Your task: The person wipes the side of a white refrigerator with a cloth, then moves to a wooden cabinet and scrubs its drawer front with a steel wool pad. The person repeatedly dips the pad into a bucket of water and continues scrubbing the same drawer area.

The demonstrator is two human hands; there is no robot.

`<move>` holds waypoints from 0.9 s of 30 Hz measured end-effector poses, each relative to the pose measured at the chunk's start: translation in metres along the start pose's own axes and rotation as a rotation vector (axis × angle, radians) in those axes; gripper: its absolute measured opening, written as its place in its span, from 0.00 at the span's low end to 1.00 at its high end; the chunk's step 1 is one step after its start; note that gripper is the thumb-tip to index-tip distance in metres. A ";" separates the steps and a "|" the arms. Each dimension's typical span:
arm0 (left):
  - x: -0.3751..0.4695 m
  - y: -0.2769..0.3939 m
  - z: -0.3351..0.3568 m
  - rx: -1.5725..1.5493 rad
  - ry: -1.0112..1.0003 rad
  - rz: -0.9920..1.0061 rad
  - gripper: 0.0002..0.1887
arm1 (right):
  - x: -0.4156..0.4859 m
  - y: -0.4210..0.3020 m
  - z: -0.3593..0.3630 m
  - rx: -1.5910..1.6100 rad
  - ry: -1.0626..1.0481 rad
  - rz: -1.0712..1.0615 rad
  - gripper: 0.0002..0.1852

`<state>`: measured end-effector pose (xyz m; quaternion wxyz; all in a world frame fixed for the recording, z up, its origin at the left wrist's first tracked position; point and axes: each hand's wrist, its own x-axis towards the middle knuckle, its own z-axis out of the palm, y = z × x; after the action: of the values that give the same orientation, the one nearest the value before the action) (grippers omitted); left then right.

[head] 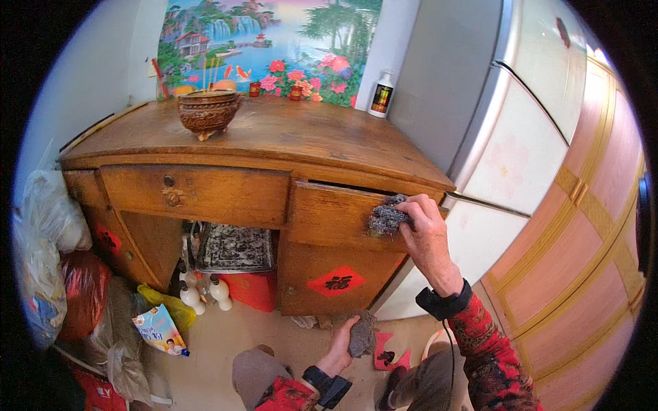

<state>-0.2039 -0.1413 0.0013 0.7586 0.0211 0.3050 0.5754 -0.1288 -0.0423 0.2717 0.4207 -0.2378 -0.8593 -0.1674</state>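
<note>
My right hand [427, 239] grips a dark grey steel-wool scourer [386, 218] and presses it to the right end of a wooden drawer front [334, 213]. That drawer's top edge shows a dark gap under the tabletop. Low between my knees, my left hand [340, 345] holds a flat grey cloth or pad [364, 334]; its exact kind I cannot tell. Below the drawer, a red paper diamond with a black character [336, 281] is stuck on the cabinet door [303, 262] of the wooden desk [288, 136].
A brown incense burner [209, 114] and a white bottle [381, 96] stand on the desktop. To the right rises a refrigerator [493, 154]. Stuffed plastic bags [54, 210] crowd the left side. Pale bottles [220, 293] and a blue pouch [160, 330] are on the floor.
</note>
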 end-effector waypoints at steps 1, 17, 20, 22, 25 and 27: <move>-0.001 0.001 -0.001 0.020 0.034 0.000 0.16 | 0.000 -0.003 -0.001 0.001 0.005 0.037 0.17; -0.024 0.018 0.003 -0.003 -0.075 0.043 0.14 | 0.046 -0.055 0.056 0.042 0.019 -0.242 0.14; -0.022 0.017 0.003 0.020 -0.093 0.044 0.14 | 0.049 -0.058 0.057 0.076 0.048 -0.267 0.14; -0.021 0.016 0.005 0.017 -0.067 0.028 0.14 | 0.043 -0.052 0.046 0.034 -0.015 -0.243 0.14; -0.022 0.015 0.006 -0.061 -0.051 0.028 0.13 | 0.033 -0.046 0.037 -0.002 -0.063 -0.104 0.21; -0.022 0.017 0.004 -0.076 -0.045 0.012 0.13 | 0.035 -0.047 0.046 0.024 -0.001 -0.182 0.21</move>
<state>-0.2196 -0.1539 0.0204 0.7619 0.0072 0.2657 0.5906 -0.2029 -0.0493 0.2681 0.4063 -0.1540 -0.8794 -0.1945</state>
